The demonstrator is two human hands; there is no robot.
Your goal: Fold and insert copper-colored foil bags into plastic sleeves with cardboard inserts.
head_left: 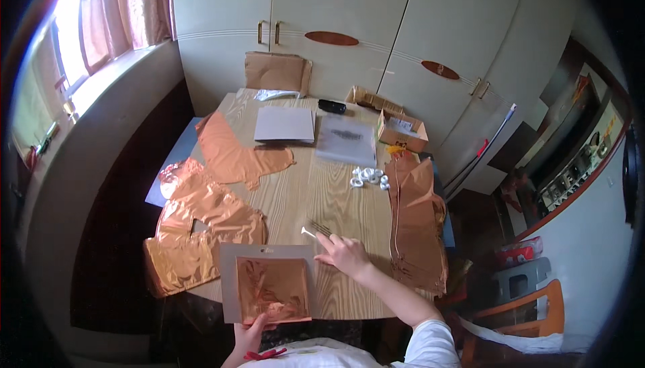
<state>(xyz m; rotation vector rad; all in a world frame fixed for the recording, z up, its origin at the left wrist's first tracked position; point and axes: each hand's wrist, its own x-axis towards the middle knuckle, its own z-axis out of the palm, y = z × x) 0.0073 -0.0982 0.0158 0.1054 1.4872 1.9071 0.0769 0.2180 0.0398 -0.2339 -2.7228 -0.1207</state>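
Note:
A grey card (230, 281) with a square of shiny copper-coloured foil (269, 287) on it lies at the table's near edge. My left hand (254, 328) grips its lower edge, thumb on top. To the right of the card, my right hand (346, 255) reaches over the wood with a small white strip (308, 232) at its fingertips. Beside those fingertips lie several thin brownish sticks (320, 226), partly covered by the hand. Crumpled copper foil (208, 210) spreads over the table's left side.
Flat copper sheets (228, 150) lie far left, and a larger copper piece (418, 220) hangs along the right edge. White rolls (367, 178), a clear sheet (346, 141), white boards (285, 125), a black object (332, 106) and an open cardboard box (402, 131) stand farther back. An orange chair (552, 307) is at right.

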